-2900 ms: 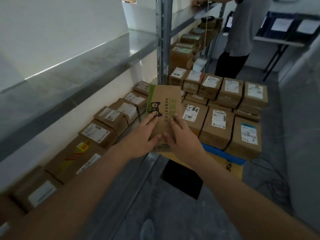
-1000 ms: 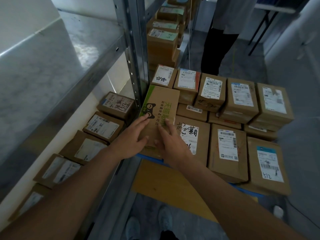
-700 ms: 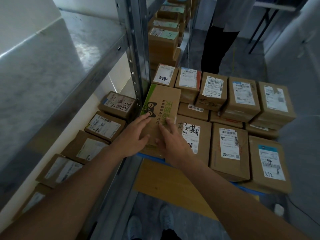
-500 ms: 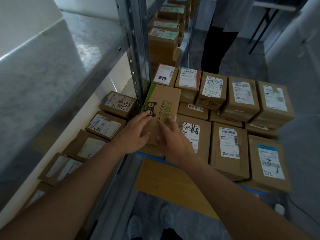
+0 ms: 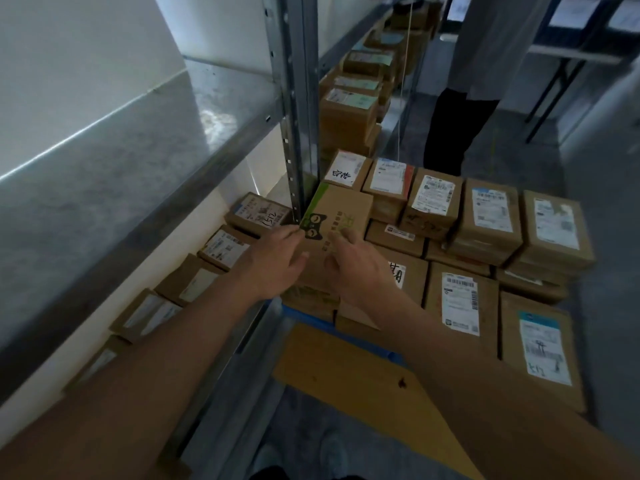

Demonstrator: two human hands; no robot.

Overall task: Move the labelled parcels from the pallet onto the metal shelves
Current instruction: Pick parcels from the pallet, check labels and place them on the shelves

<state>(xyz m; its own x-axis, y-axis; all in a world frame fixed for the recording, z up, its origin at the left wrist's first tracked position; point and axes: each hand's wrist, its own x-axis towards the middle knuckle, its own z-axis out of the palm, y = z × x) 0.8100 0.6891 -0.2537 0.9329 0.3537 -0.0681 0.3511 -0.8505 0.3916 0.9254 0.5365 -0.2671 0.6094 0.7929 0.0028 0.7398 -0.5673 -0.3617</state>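
At the centre of the frame both hands lie on a cardboard box with a green stripe and a black cat face point(image 5: 334, 216). The left hand point(image 5: 273, 263) rests on its left edge with the fingers spread and nearly straight, thumb pointing toward the other hand. The right hand point(image 5: 356, 261) lies flat on the lid, fingers straight and reaching up over the print. Neither hand visibly curls round an edge; the box's near end is hidden under the palms, so how it is supported there cannot be told.

The box sits at the left end of a block of labelled parcels point(image 5: 460, 299) that fills the right half of the frame, stacked on a blue pallet point(image 5: 388, 351), of which only a thin edge shows. A flat sheet of cardboard point(image 5: 349, 379) lies in front of it, at lower centre.

A steel upright point(image 5: 294, 109) rises just left of the box and hides part of its far left corner. To its left a bare metal shelf point(image 5: 138, 140) runs across the upper left of the frame. Under it, a row of small parcels point(image 5: 221, 247) lines the lower shelf; their labels blur toward the lower left.

At the top right another person point(image 5: 467, 91) stands, cut off above the waist by the frame edge. More boxes point(image 5: 349, 109) sit on the far shelving, too dim to read.
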